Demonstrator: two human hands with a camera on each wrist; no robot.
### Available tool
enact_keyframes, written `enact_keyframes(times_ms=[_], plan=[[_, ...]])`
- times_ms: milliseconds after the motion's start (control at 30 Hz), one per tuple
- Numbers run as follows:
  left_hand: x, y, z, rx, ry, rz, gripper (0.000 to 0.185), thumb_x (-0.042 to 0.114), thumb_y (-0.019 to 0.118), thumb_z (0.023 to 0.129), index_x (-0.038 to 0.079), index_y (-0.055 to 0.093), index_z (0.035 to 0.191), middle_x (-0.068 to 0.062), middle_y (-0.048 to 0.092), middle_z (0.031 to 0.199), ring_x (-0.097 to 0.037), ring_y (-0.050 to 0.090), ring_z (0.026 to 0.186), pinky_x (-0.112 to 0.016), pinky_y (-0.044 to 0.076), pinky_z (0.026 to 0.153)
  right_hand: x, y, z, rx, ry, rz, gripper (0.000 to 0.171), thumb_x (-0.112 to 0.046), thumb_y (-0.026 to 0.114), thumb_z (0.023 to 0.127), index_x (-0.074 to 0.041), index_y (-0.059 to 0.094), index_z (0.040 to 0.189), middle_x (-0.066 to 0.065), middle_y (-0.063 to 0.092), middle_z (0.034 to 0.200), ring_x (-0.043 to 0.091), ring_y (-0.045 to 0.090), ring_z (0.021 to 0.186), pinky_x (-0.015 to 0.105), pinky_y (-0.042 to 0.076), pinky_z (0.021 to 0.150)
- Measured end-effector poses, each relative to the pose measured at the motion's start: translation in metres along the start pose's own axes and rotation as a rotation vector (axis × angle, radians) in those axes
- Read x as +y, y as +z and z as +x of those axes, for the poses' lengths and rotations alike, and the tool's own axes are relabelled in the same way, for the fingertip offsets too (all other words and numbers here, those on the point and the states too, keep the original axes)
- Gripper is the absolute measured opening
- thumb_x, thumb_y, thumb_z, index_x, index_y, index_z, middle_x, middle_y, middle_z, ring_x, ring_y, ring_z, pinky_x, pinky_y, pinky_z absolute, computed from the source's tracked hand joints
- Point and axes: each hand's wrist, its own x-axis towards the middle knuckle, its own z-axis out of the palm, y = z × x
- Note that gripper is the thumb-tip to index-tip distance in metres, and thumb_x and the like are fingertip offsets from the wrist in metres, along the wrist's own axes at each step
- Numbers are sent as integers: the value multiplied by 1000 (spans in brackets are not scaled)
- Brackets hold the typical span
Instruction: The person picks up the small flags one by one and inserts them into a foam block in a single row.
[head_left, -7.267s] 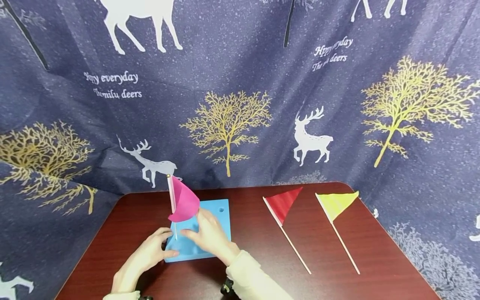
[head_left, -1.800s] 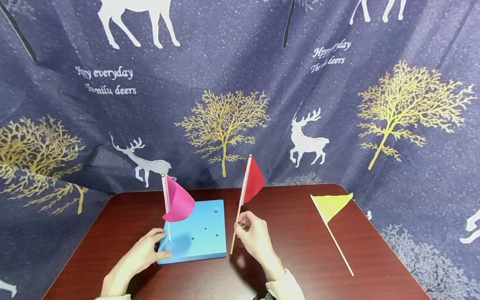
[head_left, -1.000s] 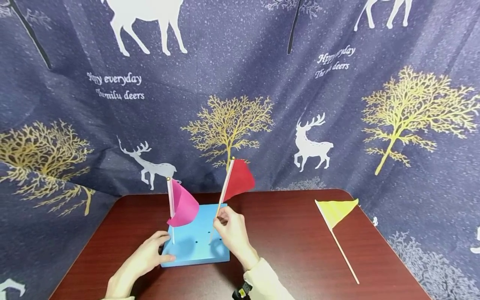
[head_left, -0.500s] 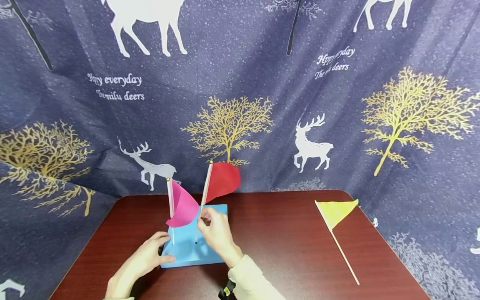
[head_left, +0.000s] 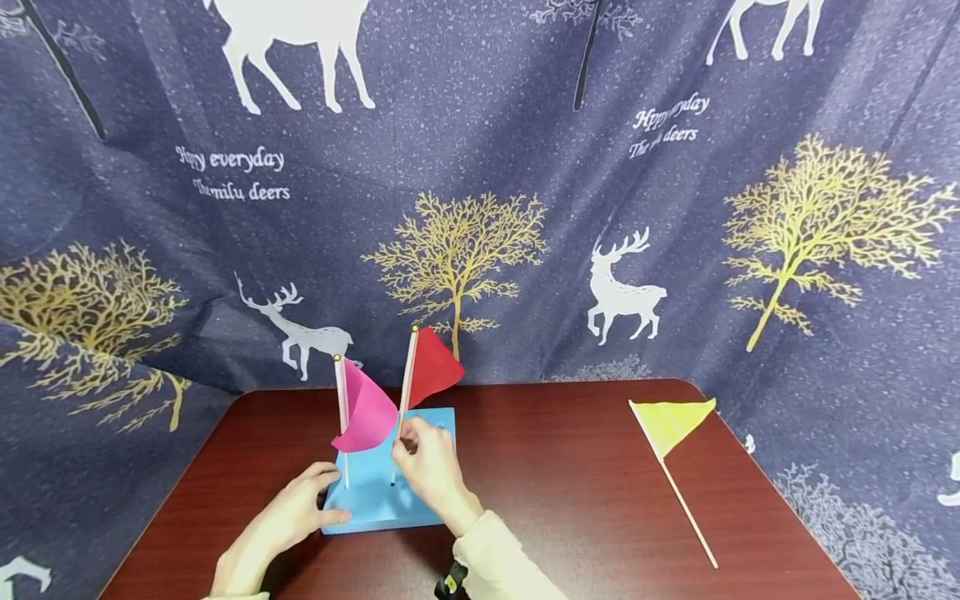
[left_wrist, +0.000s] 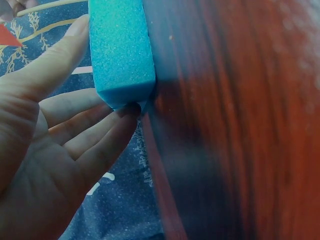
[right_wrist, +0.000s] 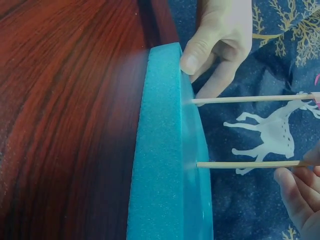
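Observation:
A blue foam block point(head_left: 369, 507) with small holes in its top lies on the table. My left hand point(head_left: 288, 510) holds its left end; in the left wrist view the thumb is on the top face and the fingers are against the side of the foam block point(left_wrist: 122, 45). Near that end stands a pink triangular flag point(head_left: 366, 410), its stick in the block. My right hand point(head_left: 431, 467) pinches the stick of a red triangular flag point(head_left: 433, 367), which leans slightly right. In the right wrist view the red flag's stick point(right_wrist: 245, 164) meets a hole in the block's top.
A yellow triangular flag point(head_left: 671, 427) lies flat on the brown wooden table point(head_left: 570, 483) at the right. Behind the table hangs a dark blue cloth point(head_left: 555, 250) printed with deer and trees.
My right hand left the pink flag, picked the red flag up from the table and carried it left to a hole in the block. My left hand has stayed at the block.

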Motion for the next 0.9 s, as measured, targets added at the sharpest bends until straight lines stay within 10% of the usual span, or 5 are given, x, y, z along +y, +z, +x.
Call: enact_keyframes(times_ms=[900], plan=[[0, 0, 2, -21, -36, -39, 71, 37, 86, 72, -11, 63, 119, -13, 54, 124, -28, 59, 109, -46, 48, 90, 2, 21, -19, 18, -30, -108, 10, -6, 73, 79, -13, 66, 83, -10, 65, 73, -5, 53, 63, 9, 43, 61]])
